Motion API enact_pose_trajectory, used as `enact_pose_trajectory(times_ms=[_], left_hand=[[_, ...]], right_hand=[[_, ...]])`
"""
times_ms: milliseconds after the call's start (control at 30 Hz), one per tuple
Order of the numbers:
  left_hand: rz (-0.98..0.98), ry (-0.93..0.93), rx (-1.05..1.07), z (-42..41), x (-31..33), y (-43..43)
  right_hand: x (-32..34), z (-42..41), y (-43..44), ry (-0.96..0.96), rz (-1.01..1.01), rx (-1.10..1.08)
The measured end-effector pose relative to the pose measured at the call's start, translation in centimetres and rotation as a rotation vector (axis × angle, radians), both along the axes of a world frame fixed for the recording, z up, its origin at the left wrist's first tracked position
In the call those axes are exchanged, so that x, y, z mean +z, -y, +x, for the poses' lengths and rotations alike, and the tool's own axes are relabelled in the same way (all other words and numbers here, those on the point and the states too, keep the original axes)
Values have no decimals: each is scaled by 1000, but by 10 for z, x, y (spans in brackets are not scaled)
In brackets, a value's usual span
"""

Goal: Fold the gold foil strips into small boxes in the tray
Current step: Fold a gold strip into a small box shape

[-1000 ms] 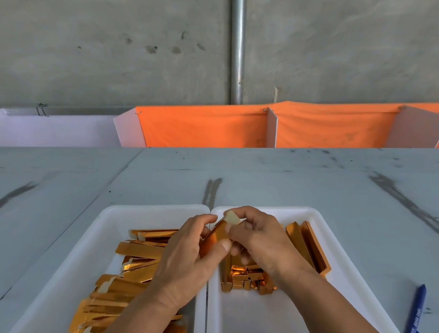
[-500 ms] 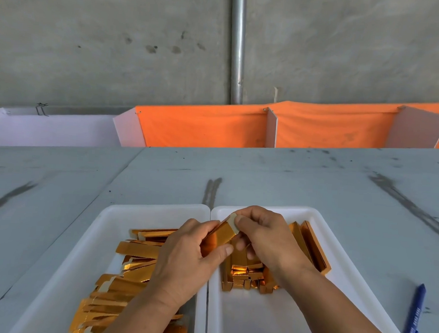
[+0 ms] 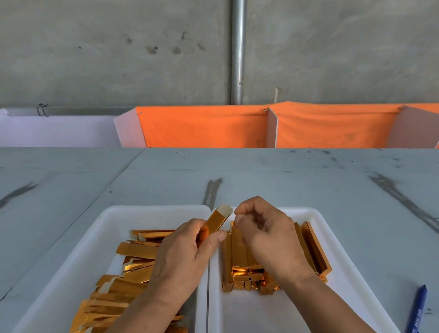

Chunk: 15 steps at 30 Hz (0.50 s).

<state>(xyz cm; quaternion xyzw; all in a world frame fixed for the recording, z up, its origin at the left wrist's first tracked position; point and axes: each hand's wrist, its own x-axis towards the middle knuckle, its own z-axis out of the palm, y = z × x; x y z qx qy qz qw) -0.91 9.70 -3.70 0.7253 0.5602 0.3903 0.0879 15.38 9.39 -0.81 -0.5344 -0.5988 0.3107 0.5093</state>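
A grey desk [image 3: 314,184] below a concrete wall carries 2 white trays side by side. The left hand [image 3: 183,256] pinches 1 gold foil strip [image 3: 217,221], tilted up over the seam between them, pale flap on top. The right hand [image 3: 268,235] is curled just beside that flap; whether it touches cannot be told. Flat strips [image 3: 132,251] fill the left tray [image 3: 124,212], and folded boxes [image 3: 239,251] lie in the right tray [image 3: 319,222].

Both bare forearms rise from the bottom edge and converge toward the middle. The left hand [image 3: 183,256] shows its back to the camera, thumb and curled fingers pinching a gold foil strip [image 3: 217,221] that tilts up to the right. The right hand [image 3: 265,240] is curled loosely, its fingertips [image 3: 237,214] just beside the strip's pale end, with nothing seen in its grasp.
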Motion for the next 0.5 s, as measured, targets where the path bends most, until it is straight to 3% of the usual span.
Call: enact_pose_trajectory(times_ms=[167,500], left_hand=[[2,-38,12,0,2,0],[24,-96,5,1,-1,0]], right_hand=[[-1,-3,4,120,78,48],[-2,-5,2,147,68,24]])
